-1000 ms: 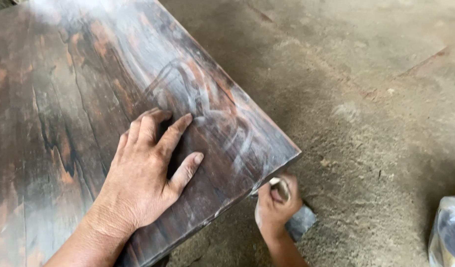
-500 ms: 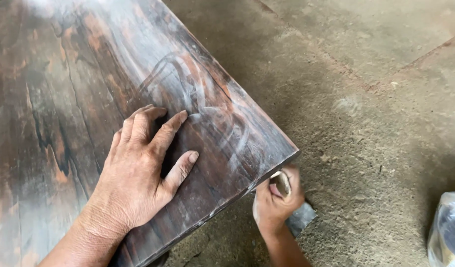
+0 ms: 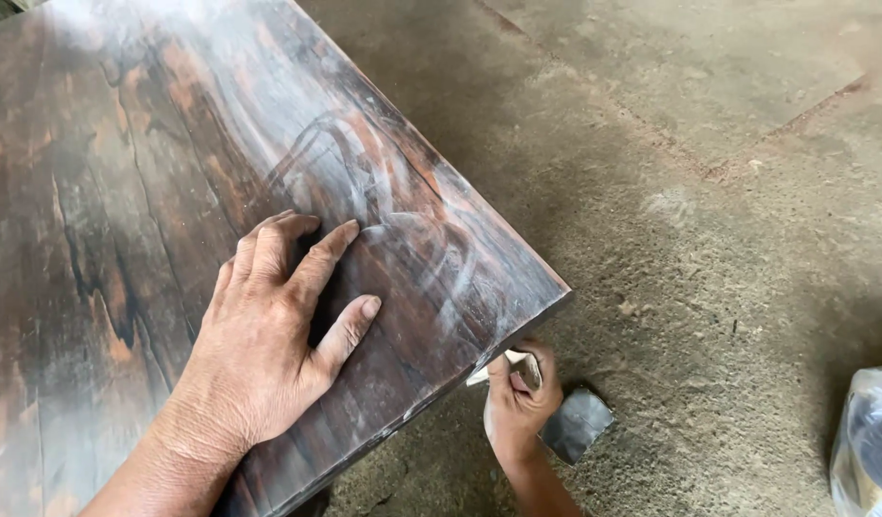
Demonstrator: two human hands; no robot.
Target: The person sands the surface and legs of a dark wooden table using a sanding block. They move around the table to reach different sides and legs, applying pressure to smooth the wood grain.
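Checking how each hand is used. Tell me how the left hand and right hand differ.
The left hand lies flat, fingers spread, on top of the dark wooden board; the right hand is curled around a small pale pad, below the board's edge. The left shows fully; the right is partly hidden. Both are bare.

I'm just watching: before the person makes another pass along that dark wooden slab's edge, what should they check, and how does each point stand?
1. Left hand flat on the slab, steadying it: ok.
2. Right hand gripping the small pale pad: ok.
3. Pad against the slab's near edge: ok.
4. Fingers clear of the corner: ok.
5. Slab's support underneath: cannot tell.
6. Plastic bag on the concrete floor, clear of the arm: ok.
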